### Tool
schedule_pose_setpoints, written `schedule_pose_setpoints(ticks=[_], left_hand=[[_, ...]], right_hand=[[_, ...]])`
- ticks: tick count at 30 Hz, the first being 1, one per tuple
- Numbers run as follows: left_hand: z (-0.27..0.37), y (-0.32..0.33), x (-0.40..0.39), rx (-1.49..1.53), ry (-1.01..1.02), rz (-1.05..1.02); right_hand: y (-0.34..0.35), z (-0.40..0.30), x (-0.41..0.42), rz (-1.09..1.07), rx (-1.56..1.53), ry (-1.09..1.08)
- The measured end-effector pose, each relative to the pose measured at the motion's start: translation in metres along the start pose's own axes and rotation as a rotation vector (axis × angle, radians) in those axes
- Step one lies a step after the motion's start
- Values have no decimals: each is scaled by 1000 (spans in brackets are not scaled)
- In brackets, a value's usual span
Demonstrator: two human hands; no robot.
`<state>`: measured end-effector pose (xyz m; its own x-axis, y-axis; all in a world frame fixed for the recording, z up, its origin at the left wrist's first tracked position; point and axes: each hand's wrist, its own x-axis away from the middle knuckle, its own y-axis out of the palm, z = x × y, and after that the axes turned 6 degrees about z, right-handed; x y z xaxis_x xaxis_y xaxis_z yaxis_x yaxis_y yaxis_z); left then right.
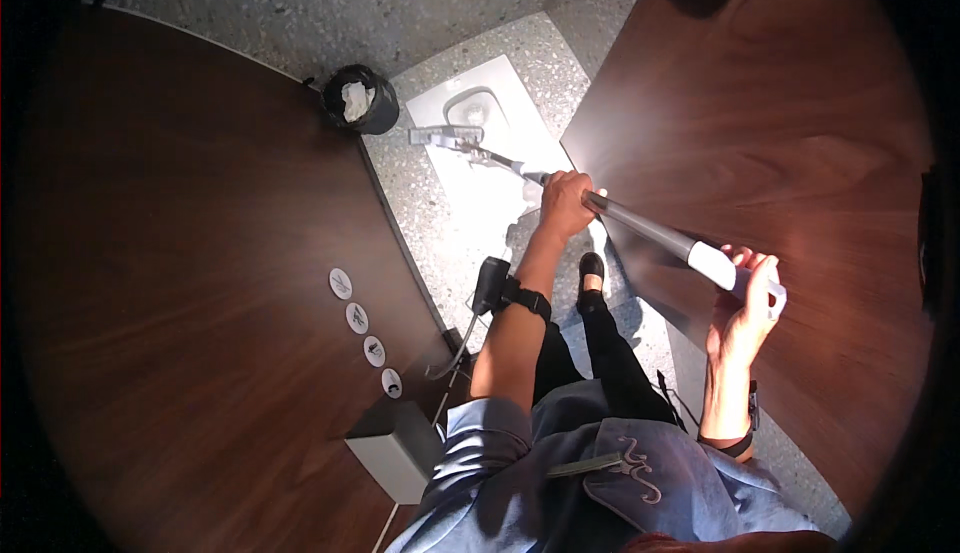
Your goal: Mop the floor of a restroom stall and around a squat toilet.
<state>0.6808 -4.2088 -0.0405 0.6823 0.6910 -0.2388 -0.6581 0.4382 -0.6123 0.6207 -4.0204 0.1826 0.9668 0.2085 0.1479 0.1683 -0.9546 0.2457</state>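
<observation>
My left hand (568, 203) is closed around the middle of a mop's metal pole (645, 228). At the pole's upper end, my right hand (744, 305) holds the white and grey plastic handle. The pole runs down to the left to a flat mop head (445, 136), which is over the left edge of a white squat toilet (495, 80), near its basin. Whether the head touches the surface I cannot tell. Strong glare hides much of the toilet's near part.
Brown wood-grain partitions (225, 253) (787, 140) stand on both sides. A black waste bin (382, 107) with crumpled paper is beside the raised speckled step (547, 43). Round pictogram stickers (357, 318) and a box-shaped dispenser (390, 467) are on the left partition.
</observation>
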Motion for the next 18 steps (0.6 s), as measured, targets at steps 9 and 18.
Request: schedule_pose_setpoints(ticks=[9, 18], left_hand=[[89, 0, 61, 254, -77, 217], [136, -39, 101, 338, -111, 450]], right_hand=[[-11, -87, 8, -282, 194, -288], [-6, -147, 41, -878, 422, -398]])
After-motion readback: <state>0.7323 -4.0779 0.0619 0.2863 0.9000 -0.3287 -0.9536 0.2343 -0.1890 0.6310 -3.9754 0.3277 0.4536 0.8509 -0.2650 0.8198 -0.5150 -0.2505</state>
